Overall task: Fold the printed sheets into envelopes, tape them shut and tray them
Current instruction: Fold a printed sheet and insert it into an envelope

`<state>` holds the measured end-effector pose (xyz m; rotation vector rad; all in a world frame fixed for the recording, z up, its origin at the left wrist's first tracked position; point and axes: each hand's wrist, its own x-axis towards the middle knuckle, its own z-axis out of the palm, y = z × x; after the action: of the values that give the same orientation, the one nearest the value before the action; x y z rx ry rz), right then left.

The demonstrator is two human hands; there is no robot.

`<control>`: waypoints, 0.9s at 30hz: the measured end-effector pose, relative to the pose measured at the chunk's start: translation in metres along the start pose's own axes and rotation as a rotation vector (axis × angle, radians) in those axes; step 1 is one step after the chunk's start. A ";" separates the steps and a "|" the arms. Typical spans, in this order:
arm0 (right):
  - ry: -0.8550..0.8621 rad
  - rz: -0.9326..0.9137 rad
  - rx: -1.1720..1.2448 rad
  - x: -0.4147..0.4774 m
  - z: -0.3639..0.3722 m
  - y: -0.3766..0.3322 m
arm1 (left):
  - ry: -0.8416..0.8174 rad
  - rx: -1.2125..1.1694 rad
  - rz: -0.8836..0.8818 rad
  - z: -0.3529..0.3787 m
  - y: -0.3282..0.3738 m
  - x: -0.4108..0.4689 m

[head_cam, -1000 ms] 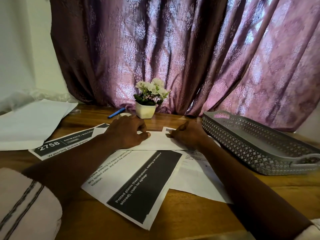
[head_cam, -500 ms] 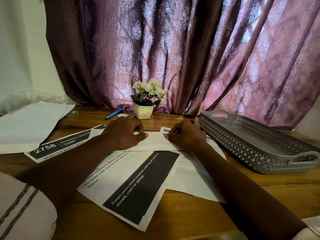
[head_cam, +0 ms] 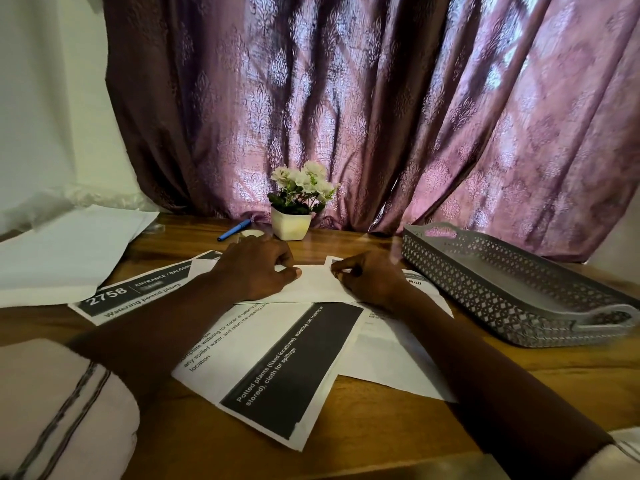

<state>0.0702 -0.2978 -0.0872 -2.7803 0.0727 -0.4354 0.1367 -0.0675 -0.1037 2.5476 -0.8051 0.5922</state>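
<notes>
The left hand (head_cam: 254, 270) and right hand (head_cam: 372, 280) rest near each other, knuckles up, fingers curled under and turned inward

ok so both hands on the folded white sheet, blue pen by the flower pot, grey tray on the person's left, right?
No: the head view shows the grey tray on the person's right. Rest holds: left hand and right hand on the folded white sheet, blue pen by the flower pot.
</notes>
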 end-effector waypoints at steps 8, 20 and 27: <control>0.025 0.036 -0.355 -0.011 0.005 -0.009 | 0.000 -0.005 0.001 -0.001 0.000 0.000; -0.021 0.065 -0.435 -0.021 0.007 -0.008 | -0.004 -0.008 -0.014 -0.002 0.000 -0.002; 0.136 0.051 -0.052 -0.009 0.005 0.009 | -0.022 0.318 -0.018 -0.008 0.013 -0.004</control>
<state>0.0629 -0.3033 -0.0976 -2.7895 0.1890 -0.6172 0.1238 -0.0718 -0.0959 2.8480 -0.7451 0.7393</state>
